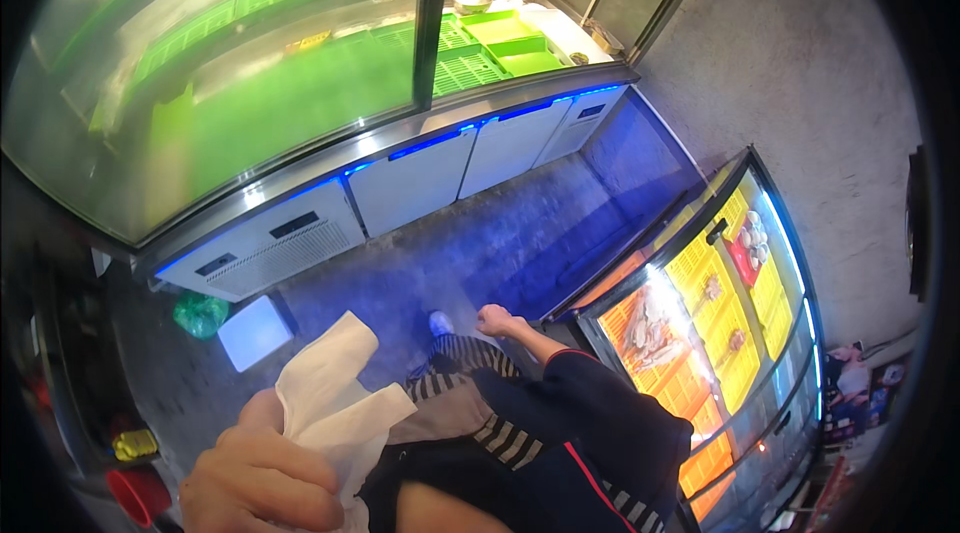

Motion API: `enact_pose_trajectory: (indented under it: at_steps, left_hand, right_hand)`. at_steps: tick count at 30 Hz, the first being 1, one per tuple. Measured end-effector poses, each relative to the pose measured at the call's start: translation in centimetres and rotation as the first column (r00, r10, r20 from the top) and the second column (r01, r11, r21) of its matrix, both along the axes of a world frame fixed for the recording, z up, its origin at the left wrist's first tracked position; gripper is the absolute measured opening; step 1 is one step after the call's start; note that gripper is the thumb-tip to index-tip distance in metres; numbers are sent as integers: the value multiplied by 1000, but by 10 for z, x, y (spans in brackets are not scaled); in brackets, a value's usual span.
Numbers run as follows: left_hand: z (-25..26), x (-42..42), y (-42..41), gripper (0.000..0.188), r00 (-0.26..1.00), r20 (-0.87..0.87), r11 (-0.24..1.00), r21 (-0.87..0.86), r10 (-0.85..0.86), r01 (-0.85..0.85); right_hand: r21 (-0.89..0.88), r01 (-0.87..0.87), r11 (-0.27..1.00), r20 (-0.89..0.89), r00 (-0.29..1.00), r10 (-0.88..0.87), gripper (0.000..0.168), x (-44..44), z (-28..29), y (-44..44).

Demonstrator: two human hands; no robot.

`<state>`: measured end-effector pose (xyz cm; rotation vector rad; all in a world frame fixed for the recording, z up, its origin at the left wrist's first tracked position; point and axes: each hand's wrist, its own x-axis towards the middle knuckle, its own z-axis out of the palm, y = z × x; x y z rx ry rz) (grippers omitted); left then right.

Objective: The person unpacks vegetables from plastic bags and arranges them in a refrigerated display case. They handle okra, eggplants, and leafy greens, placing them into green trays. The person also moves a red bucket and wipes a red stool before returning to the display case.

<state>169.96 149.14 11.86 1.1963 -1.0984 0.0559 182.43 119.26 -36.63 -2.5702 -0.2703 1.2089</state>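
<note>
A crumpled white tissue or thin cloth (330, 383) is gripped in my left hand (259, 473), which is raised close to the camera at the lower left. Folded ends of it stick up above the fingers. My right hand (499, 321) hangs lower and farther off near the middle, its fingers curled; whether it holds something small cannot be told. Below it show a striped apron (469, 353) and a light shoe (441, 323) on the floor.
A glass-fronted display cabinet (382, 135) with green trays spans the upper left. At right stands a lit display fridge (780, 375) with orange and yellow baskets. A white box (255, 334), a green plastic bag (201, 314) and a red bucket (139, 497) are on the floor at left.
</note>
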Motion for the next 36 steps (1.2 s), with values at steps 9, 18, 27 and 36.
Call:
enact_pose_trajectory:
  at_steps: [9, 18, 27, 36]
  left_hand:
    - [-5, 123, -95, 34, 937, 229, 932, -311, 264, -186]
    - [-9, 267, -153, 37, 961, 274, 939, -338, 30, 67]
    - [-62, 418, -144, 40, 918, 369, 934, -254, -148, 252]
    - [-203, 526, -147, 16, 807, -411, 885, 375, 425, -276]
  right_hand:
    - [173, -68, 983, 259, 966, 21, 25, 128, -3, -39]
    - [253, 49, 966, 345, 929, -137, 26, 242, 17, -93]
    - [254, 78, 964, 357, 919, -168, 26, 364, 28, -105]
    - [373, 78, 924, 497, 824, -271, 26, 577, 92, -128]
